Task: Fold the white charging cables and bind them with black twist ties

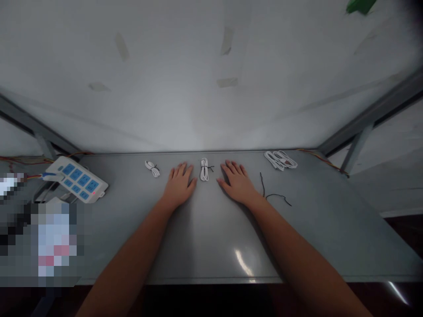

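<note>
My left hand (179, 186) lies palm down on the grey tabletop (211, 229), its fingers apart and holding nothing. My right hand (238, 182) rests flat in the same way on the other side. Between the two sits a white cable (204, 170), folded into a bundle and bound with a black twist tie; neither hand touches it. Left of my left hand is a smaller white cable bundle (152, 169), also tied in black. Farther right lies a looser white coiled cable (280, 160). Thin black twist ties (278, 195) are beside my right wrist.
A white power strip (79, 179) with blue sockets and a lit red light stands at the left, with a plug in it. A pixelated patch covers the lower left. Metal frame bars (370, 123) flank the table, and a white wall (172, 105) closes the back.
</note>
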A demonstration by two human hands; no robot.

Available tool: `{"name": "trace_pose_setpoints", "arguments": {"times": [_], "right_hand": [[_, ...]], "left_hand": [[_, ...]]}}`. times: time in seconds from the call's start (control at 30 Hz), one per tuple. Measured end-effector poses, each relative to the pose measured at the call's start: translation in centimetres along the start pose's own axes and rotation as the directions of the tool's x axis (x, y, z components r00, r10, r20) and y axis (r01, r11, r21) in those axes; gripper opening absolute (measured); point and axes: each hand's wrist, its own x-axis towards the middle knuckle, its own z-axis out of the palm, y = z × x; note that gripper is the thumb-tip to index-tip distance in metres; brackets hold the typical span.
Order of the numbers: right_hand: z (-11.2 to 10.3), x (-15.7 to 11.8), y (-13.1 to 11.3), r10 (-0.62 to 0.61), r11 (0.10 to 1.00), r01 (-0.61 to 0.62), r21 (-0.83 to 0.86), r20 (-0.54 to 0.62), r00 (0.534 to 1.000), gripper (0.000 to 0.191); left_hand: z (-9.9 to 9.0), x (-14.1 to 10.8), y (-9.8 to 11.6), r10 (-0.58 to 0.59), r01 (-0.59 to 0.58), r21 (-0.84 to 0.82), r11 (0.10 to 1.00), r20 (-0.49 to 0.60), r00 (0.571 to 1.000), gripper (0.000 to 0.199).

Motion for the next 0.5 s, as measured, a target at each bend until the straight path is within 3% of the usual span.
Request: {"name": "trace_pose_setpoints", "arguments": {"times": [0.5], "right_hand": [[-0.04, 0.02, -0.05, 0.0, 1.0, 0.0, -0.011, 0.005, 1.0, 0.07]], "left_hand": [[0.03, -0.02, -0.03, 0.0, 0.0, 0.008, 1.0, -0.012, 1.0, 0.058]]}}
